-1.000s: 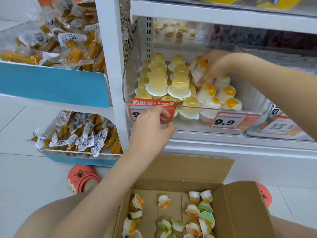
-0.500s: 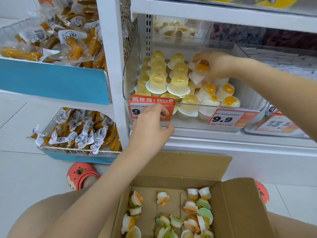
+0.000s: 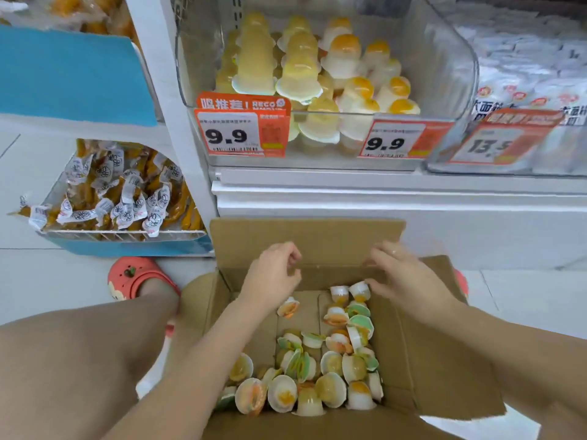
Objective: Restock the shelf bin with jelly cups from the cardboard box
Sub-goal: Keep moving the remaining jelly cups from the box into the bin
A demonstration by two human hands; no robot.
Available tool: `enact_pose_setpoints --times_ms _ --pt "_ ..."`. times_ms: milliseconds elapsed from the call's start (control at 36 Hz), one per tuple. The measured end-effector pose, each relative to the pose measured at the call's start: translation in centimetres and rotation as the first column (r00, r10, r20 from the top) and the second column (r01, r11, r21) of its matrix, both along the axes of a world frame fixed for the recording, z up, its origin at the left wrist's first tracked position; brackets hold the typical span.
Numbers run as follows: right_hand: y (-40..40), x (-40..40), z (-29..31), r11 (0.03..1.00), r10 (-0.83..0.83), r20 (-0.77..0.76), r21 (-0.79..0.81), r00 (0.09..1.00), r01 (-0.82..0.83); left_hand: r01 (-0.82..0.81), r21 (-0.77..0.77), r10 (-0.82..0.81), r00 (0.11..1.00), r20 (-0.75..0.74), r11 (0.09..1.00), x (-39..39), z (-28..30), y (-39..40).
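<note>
The clear shelf bin (image 3: 457, 68) holds stacked yellow and white jelly cups (image 3: 301, 74) behind two 9.9 price tags. Below it, on the floor between my knees, stands the open cardboard box (image 3: 444, 360) with several loose jelly cups (image 3: 320, 376) on its bottom. My left hand (image 3: 274, 271) hovers over the far left part of the box, fingers loosely curled, holding nothing. At the far right corner my right hand (image 3: 401, 274) reaches down, its fingertips at a small jelly cup (image 3: 359, 290) without gripping it.
A second clear bin (image 3: 508, 144) of white packets sits to the right on the same shelf. At the left a wire basket (image 3: 120, 233) holds wrapped snack sticks. A red clog (image 3: 136, 276) is on the tiled floor beside the box. The box's back flap (image 3: 305, 239) stands upright.
Both hands left the shelf and came down into the box: the right let go of the cup in the bin, the left released the price tag. The view tilted downward.
</note>
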State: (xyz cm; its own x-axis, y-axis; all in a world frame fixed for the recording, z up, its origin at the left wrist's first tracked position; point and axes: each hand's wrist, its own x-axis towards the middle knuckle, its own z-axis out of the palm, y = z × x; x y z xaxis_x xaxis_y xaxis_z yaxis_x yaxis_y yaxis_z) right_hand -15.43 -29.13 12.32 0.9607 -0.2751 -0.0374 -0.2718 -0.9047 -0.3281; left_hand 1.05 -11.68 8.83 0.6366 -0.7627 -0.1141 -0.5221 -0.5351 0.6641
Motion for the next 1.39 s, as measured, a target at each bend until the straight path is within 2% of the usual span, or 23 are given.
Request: enact_pose_setpoints --times_ms 83,139,222,278,333,417,472,556,722,806,889,972,1056,1111,1167,1250,1389 --pt "0.3 -0.7 -5.3 0.997 0.016 -0.227 0.079 0.974 0.002 0.068 0.243 -0.044 0.994 -0.102 0.968 -1.1 -5.1 1.5" --pt "0.5 -0.9 -8.2 0.989 -0.024 -0.324 0.132 0.946 0.070 0.103 0.377 -0.042 0.985 -0.165 0.921 -1.7 -8.0 2.4" --pt "0.8 -0.7 -11.8 0.970 -0.057 -0.432 0.190 0.900 0.153 0.058 0.420 0.036 0.977 -0.212 0.906 -2.1 -11.5 3.1" --pt "0.8 -0.3 -14.0 0.978 -0.005 -0.503 0.176 0.864 0.108 0.069 0.441 0.012 0.984 -0.179 0.895 -1.8 -13.2 3.0" --pt "0.6 0.5 -15.8 0.989 0.083 -0.575 0.146 0.814 0.002 0.179 0.502 -0.141 0.984 -0.113 0.846 -1.2 -14.1 2.5" --pt "-0.3 2.1 -17.6 0.984 0.177 -0.647 0.113 0.742 -0.137 0.370 0.608 -0.444 0.895 -0.032 0.703 0.1 -14.7 1.2" --pt "-1.0 3.2 -18.4 0.972 0.234 -0.689 0.155 0.686 -0.176 0.434 0.637 -0.536 0.843 -0.038 0.637 1.1 -15.2 0.4" --pt "-2.4 4.1 -19.8 0.954 0.294 -0.735 0.192 0.611 -0.229 0.498 0.645 -0.591 0.802 -0.088 0.580 2.3 -16.5 -0.6" --pt "-2.9 4.6 -21.8 0.921 0.353 -0.734 0.164 0.581 -0.352 0.498 0.592 -0.500 0.847 -0.178 0.633 3.0 -19.4 -1.8" --pt "-2.7 4.1 -22.5 0.920 0.351 -0.697 0.132 0.625 -0.369 0.453 0.555 -0.425 0.885 -0.189 0.697 2.7 -20.3 -1.8" --pt "-2.7 3.3 -23.3 0.952 0.307 -0.609 0.190 0.732 -0.242 0.366 0.458 -0.280 0.928 -0.245 0.810 2.6 -21.1 -1.5" --pt "-2.7 2.5 -23.9 0.947 0.181 -0.498 0.321 0.848 -0.013 0.204 0.327 -0.105 0.949 -0.297 0.923 2.2 -21.2 -1.2" --pt "-2.2 2.0 -23.1 0.808 -0.005 -0.388 0.542 0.922 0.232 0.000 0.192 0.076 0.920 -0.385 0.981 1.5 -20.0 -1.1" --pt "-1.7 2.0 -21.8 0.716 -0.093 -0.326 0.635 0.941 0.291 -0.087 0.149 0.146 0.880 -0.452 0.985 1.2 -18.7 -1.1" --pt "-1.3 2.1 -19.8 0.688 -0.137 -0.298 0.657 0.945 0.307 -0.096 0.126 0.146 0.868 -0.475 0.987 1.0 -17.2 -1.1" --pt "-1.2 2.1 -16.5 0.696 -0.131 -0.272 0.659 0.953 0.284 -0.071 0.105 0.112 0.877 -0.467 0.992 1.1 -14.5 -1.0" --pt "-1.1 3.5 -7.8 0.794 -0.035 -0.202 0.589 0.979 0.151 0.043 0.029 -0.025 0.888 -0.459 0.999 1.9 -6.6 -1.9"
